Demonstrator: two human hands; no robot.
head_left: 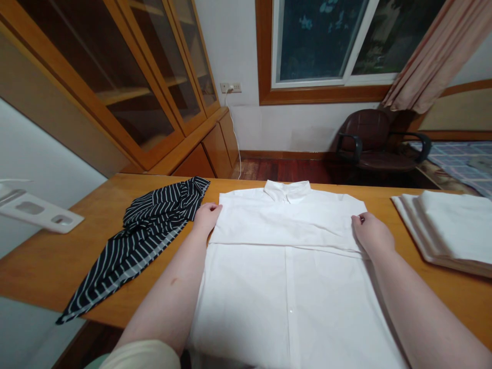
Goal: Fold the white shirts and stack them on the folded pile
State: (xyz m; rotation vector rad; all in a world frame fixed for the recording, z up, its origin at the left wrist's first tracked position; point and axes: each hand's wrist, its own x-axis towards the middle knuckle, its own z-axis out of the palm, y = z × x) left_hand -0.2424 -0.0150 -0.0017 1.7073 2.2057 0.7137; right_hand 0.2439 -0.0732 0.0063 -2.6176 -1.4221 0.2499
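A white collared shirt [286,266] lies flat on the wooden table [57,256], collar away from me, with a sleeve folded across its upper part. My left hand [205,216] rests on the shirt's left edge, fingers curled onto the fabric near the shoulder. My right hand [371,233] sits on the right edge, fingers pinched on the folded cloth there.
A black and white striped garment [146,230] lies crumpled to the left of the shirt. A stack of folded white cloths [449,228] sits at the right. A white plastic object [36,211] juts in at far left. A dark armchair [378,141] stands beyond the table.
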